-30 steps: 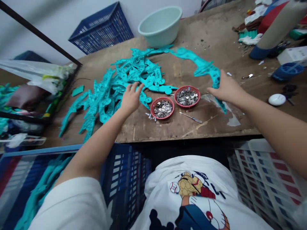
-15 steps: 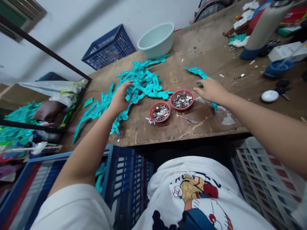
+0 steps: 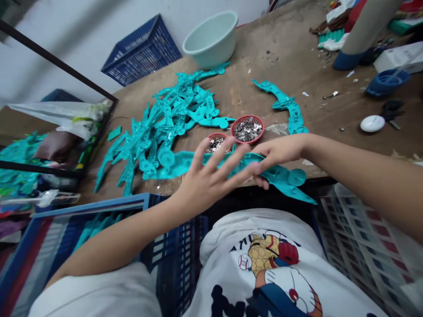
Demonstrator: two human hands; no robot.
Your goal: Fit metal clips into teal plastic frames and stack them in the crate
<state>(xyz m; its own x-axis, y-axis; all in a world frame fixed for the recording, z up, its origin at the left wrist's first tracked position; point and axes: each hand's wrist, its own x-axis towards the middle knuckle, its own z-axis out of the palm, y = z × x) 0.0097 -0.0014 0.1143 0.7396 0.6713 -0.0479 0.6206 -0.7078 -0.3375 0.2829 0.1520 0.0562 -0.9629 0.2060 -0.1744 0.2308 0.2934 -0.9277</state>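
Observation:
A long teal plastic part (image 3: pixel 284 178) hangs over the near edge of the wooden table (image 3: pixel 317 110). My right hand (image 3: pixel 280 152) is closed on its middle. My left hand (image 3: pixel 211 176) is over the same part with its fingers spread wide, holding nothing. Behind the hands stand two small red baskets of shiny metal pieces, one (image 3: pixel 247 128) fully in view, the other (image 3: pixel 214 141) partly hidden by my left fingers. A heap of teal plastic parts (image 3: pixel 165 123) covers the table's left half. One more teal part (image 3: pixel 287 105) lies apart at the right.
A pale green basin (image 3: pixel 211 38) and a dark blue crate (image 3: pixel 142 50) stand at the back. A blue crate (image 3: pixel 99 229) with teal parts sits low on my left, a white crate (image 3: pixel 370 246) on my right. A white round object (image 3: pixel 372 123) and clutter lie far right.
Both hands have drawn back from the table's middle to its near edge. My right hand now holds a long teal part, and my left hand has left the heap and spread open.

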